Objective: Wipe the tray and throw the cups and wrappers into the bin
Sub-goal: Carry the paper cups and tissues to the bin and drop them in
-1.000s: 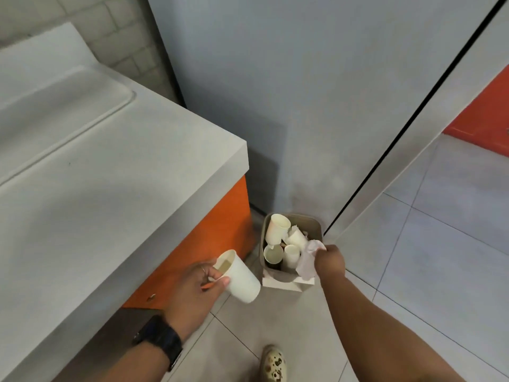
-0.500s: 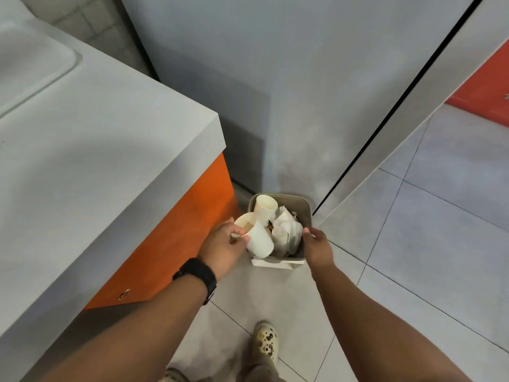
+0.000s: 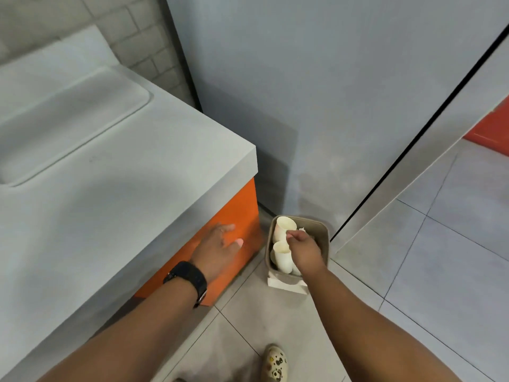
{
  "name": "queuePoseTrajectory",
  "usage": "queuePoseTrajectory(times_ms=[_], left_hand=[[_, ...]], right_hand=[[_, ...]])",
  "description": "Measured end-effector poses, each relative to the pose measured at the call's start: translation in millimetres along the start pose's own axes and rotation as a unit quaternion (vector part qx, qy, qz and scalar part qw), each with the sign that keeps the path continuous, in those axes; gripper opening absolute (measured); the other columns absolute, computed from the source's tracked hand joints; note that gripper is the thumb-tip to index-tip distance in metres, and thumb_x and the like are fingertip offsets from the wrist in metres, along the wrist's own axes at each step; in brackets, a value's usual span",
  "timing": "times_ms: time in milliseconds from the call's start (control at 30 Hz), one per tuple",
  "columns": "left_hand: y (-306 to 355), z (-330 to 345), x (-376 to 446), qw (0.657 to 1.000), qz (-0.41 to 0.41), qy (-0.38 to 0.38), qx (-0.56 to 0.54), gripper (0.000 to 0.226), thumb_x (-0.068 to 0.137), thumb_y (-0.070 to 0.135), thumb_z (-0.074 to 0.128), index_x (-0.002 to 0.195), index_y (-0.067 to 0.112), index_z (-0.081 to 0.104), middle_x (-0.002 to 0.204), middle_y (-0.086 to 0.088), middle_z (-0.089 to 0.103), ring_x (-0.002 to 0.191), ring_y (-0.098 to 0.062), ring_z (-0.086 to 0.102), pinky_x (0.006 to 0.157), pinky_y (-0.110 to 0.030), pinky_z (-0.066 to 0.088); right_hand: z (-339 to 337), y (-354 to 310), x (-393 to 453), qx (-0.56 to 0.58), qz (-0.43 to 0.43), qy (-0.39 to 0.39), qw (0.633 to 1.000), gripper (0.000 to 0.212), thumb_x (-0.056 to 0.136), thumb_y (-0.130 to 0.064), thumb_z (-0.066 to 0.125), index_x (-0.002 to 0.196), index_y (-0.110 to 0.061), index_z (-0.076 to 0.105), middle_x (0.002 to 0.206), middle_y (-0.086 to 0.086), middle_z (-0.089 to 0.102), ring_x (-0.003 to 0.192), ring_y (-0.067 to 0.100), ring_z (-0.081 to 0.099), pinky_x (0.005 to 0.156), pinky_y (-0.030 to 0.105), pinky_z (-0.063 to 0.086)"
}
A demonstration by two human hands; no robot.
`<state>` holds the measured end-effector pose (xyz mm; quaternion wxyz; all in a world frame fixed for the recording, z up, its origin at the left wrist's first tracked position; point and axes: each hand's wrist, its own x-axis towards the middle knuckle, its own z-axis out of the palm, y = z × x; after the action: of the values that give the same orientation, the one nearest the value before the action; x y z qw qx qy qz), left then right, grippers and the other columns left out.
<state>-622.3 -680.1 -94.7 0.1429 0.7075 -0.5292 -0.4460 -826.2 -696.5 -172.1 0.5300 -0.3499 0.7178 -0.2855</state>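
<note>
Two hands: both reach down toward the floor beside the desk (image 3: pixel 115 188).
Surroundings: grey desk top with an orange side panel (image 3: pixel 234 232); grey wall panel (image 3: pixel 316 106) behind the bin; tiled floor (image 3: pixel 440 257); a patterned clog (image 3: pixel 275 363) at the bottom edge.
Left hand (image 3: pixel 220 246): fingers spread and fairly straight, holding nothing, in front of the orange panel; whether it touches the panel cannot be told. A black watch (image 3: pixel 190 278) sits on the wrist.
Right hand (image 3: pixel 303 248): over the bin, fingers curled; it hides much of the opening, and whether it holds anything cannot be told.
Bin (image 3: pixel 325 230): small beige container on the floor, just beside the desk's corner.
Contents: white paper cups (image 3: pixel 283 230), at least two, piled at the left side; a scrap of white wrapper (image 3: pixel 302 229) shows just above the knuckles.
</note>
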Motion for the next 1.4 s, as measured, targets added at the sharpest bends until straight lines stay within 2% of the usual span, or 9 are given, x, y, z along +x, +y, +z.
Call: queuePoseTrajectory(times_ms=[67,167,200,367,567,767,967,1233,1400], left_hand=[[2.4,-19.8,-17.3,0.999,0.006,0.032,-0.022,0.042,0.09,0.037,0.059,0.131,0.033,0.047,0.135,0.004,0.048,0.111,-0.01,0.052,0.095,-0.033,0.047],[3.3,-44.8,-42.1,0.997,0.022,0.071,-0.034,0.035,0.093,0.033,0.057,0.127,0.031,0.05,0.12,0.011,0.052,0.096,-0.001,0.054,0.072,-0.012,0.04],[2.1,-52.8,-50.5,0.995,0.021,0.079,-0.049,0.032,0.093,0.033,0.057,0.124,0.032,0.051,0.116,0.014,0.053,0.092,0.004,0.054,0.068,-0.01,0.038],[-12.1,-90.2,-87.9,0.981,0.032,0.144,-0.128,0.022,0.087,0.035,0.063,0.11,0.035,0.059,0.118,0.011,0.062,0.099,-0.001,0.059,0.09,-0.029,0.049],[-38.7,-140.0,-129.5,0.964,0.036,0.223,-0.141,0.023,0.093,0.031,0.057,0.116,0.029,0.061,0.113,0.017,0.062,0.097,0.006,0.056,0.077,-0.014,0.043],[-89.1,-192.6,-156.1,0.937,0.014,0.295,-0.186,0.02,0.092,0.033,0.058,0.111,0.032,0.062,0.107,0.021,0.062,0.097,0.004,0.058,0.072,-0.012,0.04],[-150.5,-247.7,-176.1,0.919,-0.01,0.333,-0.21,0.017,0.091,0.032,0.059,0.108,0.032,0.063,0.106,0.021,0.063,0.096,0.001,0.06,0.07,-0.012,0.041],[-249.1,-367.6,-201.0,0.892,-0.03,0.39,-0.226,0.017,0.091,0.028,0.06,0.108,0.03,0.062,0.107,0.015,0.063,0.09,0.005,0.057,0.07,-0.012,0.042],[-309.0,-423.2,-212.3,0.878,-0.05,0.411,-0.239,0.017,0.091,0.029,0.061,0.107,0.03,0.063,0.111,0.011,0.063,0.086,0.0,0.057,0.075,-0.02,0.044]], right_hand=[[15.3,-20.8,-13.1,0.013,-0.034,-0.034,0.999,0.018,0.094,-0.018,0.052,0.105,-0.018,0.067,0.1,-0.002,0.065,0.097,0.017,0.057,0.093,0.029,0.042],[35.3,-48.5,-37.8,0.006,-0.105,-0.081,0.991,0.014,0.093,-0.022,0.056,0.089,-0.032,0.066,0.103,-0.002,0.067,0.099,0.019,0.063,0.094,0.034,0.049],[41.5,-57.7,-47.9,0.002,-0.128,-0.093,0.987,0.015,0.093,-0.024,0.057,0.086,-0.034,0.065,0.102,-0.003,0.068,0.098,0.018,0.063,0.092,0.033,0.05],[79.0,-100.0,-96.3,-0.039,-0.227,-0.162,0.96,0.017,0.094,-0.026,0.055,0.085,-0.037,0.065,0.093,-0.009,0.068,0.091,0.015,0.066,0.088,0.034,0.053],[126.7,-148.7,-145.1,-0.076,-0.318,-0.228,0.917,0.019,0.094,-0.021,0.053,0.087,-0.034,0.065,0.09,-0.008,0.068,0.087,0.016,0.066,0.083,0.034,0.052],[187.8,-174.4,-169.9,-0.132,-0.351,-0.28,0.884,0.014,0.094,-0.027,0.054,0.098,-0.031,0.067,0.097,-0.014,0.066,0.094,0.01,0.063,0.087,0.028,0.05],[267.4,-192.3,-199.8,-0.181,-0.379,-0.289,0.86,0.018,0.094,-0.028,0.056,0.106,-0.025,0.068,0.102,-0.015,0.065,0.091,-0.004,0.058,0.07,0.008,0.04],[408.6,-209.4,-233.7,-0.173,-0.357,-0.327,0.858,0.011,0.089,-0.03,0.062,0.097,-0.029,0.069,0.094,-0.012,0.065,0.092,0.01,0.063,0.09,0.036,0.054],[480.9,-212.0,-249.6,-0.18,-0.349,-0.343,0.853,0.007,0.085,-0.032,0.063,0.088,-0.033,0.069,0.096,-0.011,0.067,0.093,0.012,0.065,0.09,0.037,0.053]])
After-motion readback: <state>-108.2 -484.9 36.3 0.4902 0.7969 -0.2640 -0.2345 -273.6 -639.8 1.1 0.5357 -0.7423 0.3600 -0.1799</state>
